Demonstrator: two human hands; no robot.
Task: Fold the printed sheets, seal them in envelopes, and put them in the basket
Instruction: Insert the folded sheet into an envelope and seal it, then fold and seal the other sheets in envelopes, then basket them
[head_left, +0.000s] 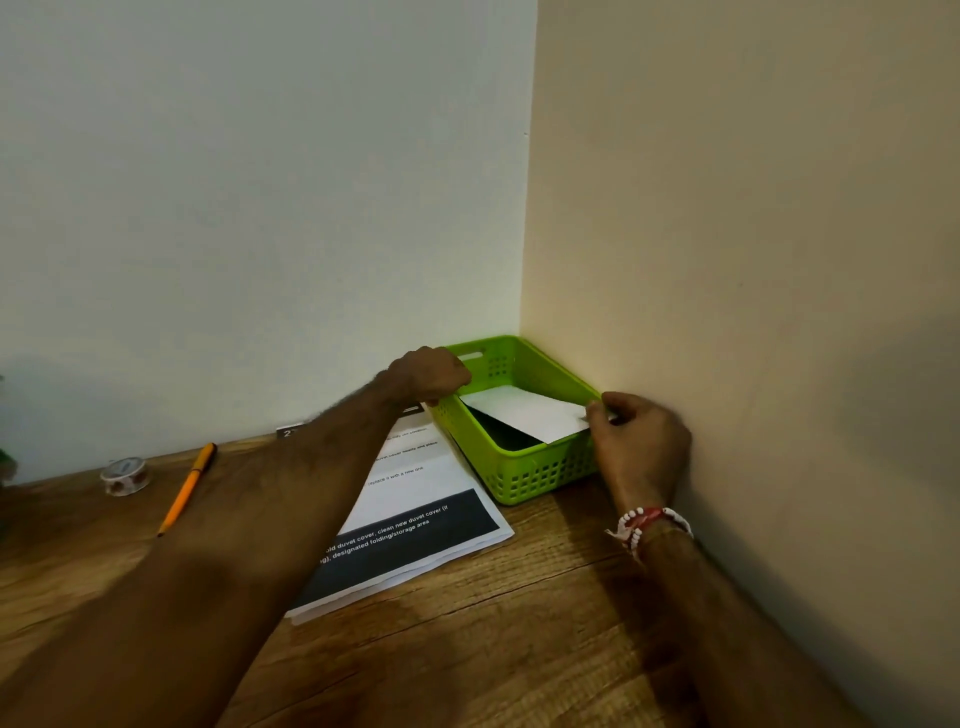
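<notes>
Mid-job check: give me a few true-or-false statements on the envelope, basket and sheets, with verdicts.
1. The white envelope lies tilted in the green basket. True.
2. The right hand holds the pen. False: it pinches the envelope's corner; the pen lies on the table.
3. The printed sheets lie on the table left of the basket. True.
4. The tape roll is in the basket. False: it sits on the table, far left.

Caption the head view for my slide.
Right hand pinches a white envelope in the green basket, left hand at its rim.
</notes>
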